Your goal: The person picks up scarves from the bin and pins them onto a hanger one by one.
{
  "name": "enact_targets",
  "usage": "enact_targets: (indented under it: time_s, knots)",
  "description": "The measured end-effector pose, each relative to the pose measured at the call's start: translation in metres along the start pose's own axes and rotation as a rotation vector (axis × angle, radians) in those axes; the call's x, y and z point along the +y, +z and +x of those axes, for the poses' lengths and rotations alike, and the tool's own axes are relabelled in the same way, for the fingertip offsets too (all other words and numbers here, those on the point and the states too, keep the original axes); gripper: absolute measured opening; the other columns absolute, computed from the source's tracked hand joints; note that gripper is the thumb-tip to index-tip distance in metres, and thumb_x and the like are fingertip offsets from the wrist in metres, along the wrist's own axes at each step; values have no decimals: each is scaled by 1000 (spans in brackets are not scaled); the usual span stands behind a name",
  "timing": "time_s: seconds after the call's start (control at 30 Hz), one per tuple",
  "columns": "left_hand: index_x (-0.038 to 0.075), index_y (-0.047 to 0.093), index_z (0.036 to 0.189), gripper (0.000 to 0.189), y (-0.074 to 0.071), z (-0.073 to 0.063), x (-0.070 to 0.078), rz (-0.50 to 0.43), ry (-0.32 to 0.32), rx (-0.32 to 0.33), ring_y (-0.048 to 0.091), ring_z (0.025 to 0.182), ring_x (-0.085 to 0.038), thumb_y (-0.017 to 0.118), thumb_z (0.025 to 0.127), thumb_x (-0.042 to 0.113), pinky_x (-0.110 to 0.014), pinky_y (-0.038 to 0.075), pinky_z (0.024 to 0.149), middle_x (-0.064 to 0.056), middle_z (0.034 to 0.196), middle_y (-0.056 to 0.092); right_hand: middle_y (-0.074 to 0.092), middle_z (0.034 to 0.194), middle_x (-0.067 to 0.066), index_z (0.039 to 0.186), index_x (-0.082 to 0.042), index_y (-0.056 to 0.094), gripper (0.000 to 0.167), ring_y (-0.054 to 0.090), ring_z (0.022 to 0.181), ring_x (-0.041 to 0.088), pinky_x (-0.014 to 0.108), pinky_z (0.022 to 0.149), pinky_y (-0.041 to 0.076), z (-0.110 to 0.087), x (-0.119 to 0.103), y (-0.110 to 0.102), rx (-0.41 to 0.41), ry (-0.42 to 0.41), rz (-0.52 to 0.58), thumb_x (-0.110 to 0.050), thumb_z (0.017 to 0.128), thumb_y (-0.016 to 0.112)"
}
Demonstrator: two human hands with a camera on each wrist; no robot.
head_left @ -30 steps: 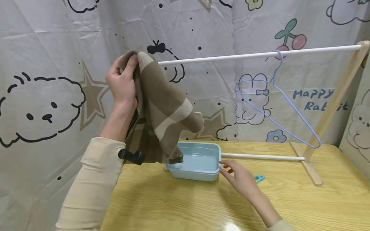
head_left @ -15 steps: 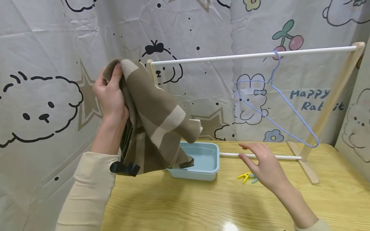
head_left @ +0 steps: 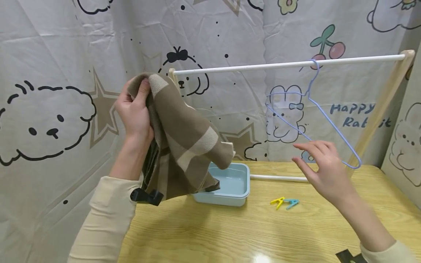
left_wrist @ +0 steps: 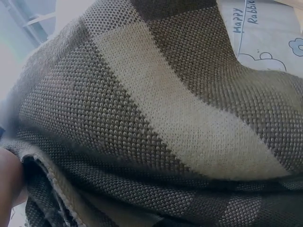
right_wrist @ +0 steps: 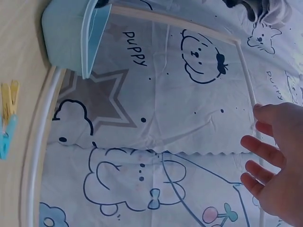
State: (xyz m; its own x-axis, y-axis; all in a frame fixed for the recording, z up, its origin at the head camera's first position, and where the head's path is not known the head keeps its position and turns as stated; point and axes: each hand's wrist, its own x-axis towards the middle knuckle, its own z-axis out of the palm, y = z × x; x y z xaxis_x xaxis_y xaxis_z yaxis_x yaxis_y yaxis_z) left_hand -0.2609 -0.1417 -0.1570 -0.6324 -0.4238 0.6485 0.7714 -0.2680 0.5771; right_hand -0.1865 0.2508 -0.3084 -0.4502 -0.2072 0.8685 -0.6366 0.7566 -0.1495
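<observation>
My left hand (head_left: 134, 114) pinches the checked cloth (head_left: 179, 113), likely soft, light and limp, best held at 2 edge points; my right hand (head_left: 326, 171) has its fingers apart.

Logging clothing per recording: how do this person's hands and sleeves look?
The left hand and right hand wear no gloves. The left sleeve is plain cream and wrinkled, with a black fitting at its cuff. The right sleeve shows only its similar cream end, near a dark piece cut off by the frame.
</observation>
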Motion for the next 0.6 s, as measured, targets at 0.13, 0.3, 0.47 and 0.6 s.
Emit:
enact_targets:
  time_s: [0.13,0.3,0.47,0.6]
  knots:
    - [7,76,97,8,0,-3,-3,26,4,-6,62,88,-15,73,90,10,-27,51,82,-4,94,69,66,103,16,115,-2,69,41,51,106,40,41,95,34,7,6,-7,9,-36,-30,1,75,79]
    - [9,76,96,7,1,-5,-7,26,-9,5,62,87,-14,74,90,11,-27,50,82,-4,94,69,65,105,19,115,0,68,38,51,105,42,48,92,35,14,13,-18,11,-46,-90,-4,78,78]
    - [9,76,95,6,3,-6,-11,15,-12,-3,61,88,-13,74,89,9,-26,50,81,-3,94,68,64,106,23,115,3,67,45,50,104,46,54,92,34,18,22,-28,12,-20,-162,0,73,80]
    - [10,77,94,6,3,-7,-15,35,3,-8,60,88,-13,74,89,8,-25,50,80,-2,93,68,63,109,27,117,4,65,46,50,105,47,57,95,34,16,33,-33,-6,-2,-226,-3,74,79]
